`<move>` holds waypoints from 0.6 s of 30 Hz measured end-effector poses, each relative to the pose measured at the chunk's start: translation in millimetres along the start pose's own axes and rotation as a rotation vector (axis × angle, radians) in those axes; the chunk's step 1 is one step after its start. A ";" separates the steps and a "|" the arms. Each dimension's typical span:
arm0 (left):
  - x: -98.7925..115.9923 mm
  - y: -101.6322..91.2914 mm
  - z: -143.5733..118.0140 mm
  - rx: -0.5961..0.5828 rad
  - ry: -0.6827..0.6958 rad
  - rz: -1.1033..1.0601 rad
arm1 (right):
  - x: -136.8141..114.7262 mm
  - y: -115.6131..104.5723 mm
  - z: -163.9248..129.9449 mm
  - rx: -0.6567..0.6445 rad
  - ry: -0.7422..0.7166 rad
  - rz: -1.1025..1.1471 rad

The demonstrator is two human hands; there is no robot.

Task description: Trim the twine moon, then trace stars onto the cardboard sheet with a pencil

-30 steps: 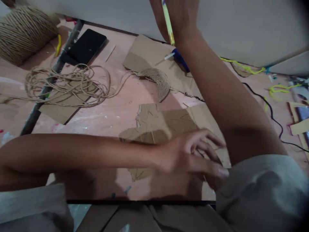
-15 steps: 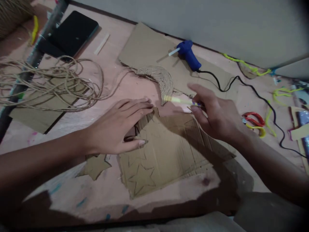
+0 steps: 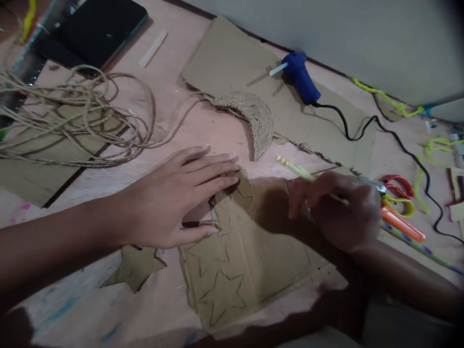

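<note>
Pinkish tabletop [image 3: 217, 130] stained with paint runs up to a pale wall at the far side, strewn with loose jute twine [image 3: 76, 116] at the left, a twine-wrapped crescent [image 3: 253, 116] and a blue glue gun [image 3: 300, 79] on far cardboard, and red-handled scissors [image 3: 397, 186] at the right. Near the middle lies a cardboard sheet [image 3: 239, 261] drawn with stars, a cut-out cardboard star [image 3: 136, 266] just to its left. The left hand [image 3: 174, 200] lies flat and spread on the sheet's far-left edge, holding nothing, while the right hand [image 3: 340, 210] is curled closed around a yellow pencil [image 3: 295, 168] above the sheet's far-right part.
</note>
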State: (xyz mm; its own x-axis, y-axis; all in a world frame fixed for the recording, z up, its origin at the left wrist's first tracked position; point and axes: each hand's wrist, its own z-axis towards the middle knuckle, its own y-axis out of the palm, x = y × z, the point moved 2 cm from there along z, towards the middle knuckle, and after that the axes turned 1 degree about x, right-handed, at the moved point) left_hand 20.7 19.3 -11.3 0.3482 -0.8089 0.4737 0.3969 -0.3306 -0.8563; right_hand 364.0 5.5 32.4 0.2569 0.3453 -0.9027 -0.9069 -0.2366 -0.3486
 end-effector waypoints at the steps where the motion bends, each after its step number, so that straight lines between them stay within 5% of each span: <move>1: 0.8 0.5 -0.5 0.016 -0.004 -0.003 | -3.6 2.6 -3.8 -0.039 0.007 0.007; 7: 2.3 -5.7 -1.1 -0.028 -0.034 -0.039 | -9.1 12.2 -18.0 -0.213 -0.072 0.024; 18: 7.1 -5.5 -5.3 0.018 -0.024 0.039 | -2.8 12.4 -24.6 -0.239 -0.231 -0.128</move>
State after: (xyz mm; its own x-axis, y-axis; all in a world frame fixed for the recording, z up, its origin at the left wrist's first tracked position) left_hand 16.5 12.8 -4.3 0.3838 -0.8090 0.4452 0.3978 -0.2902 -0.8704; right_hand 360.3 -20.8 24.4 0.2568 0.5755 -0.7765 -0.7616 -0.3741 -0.5292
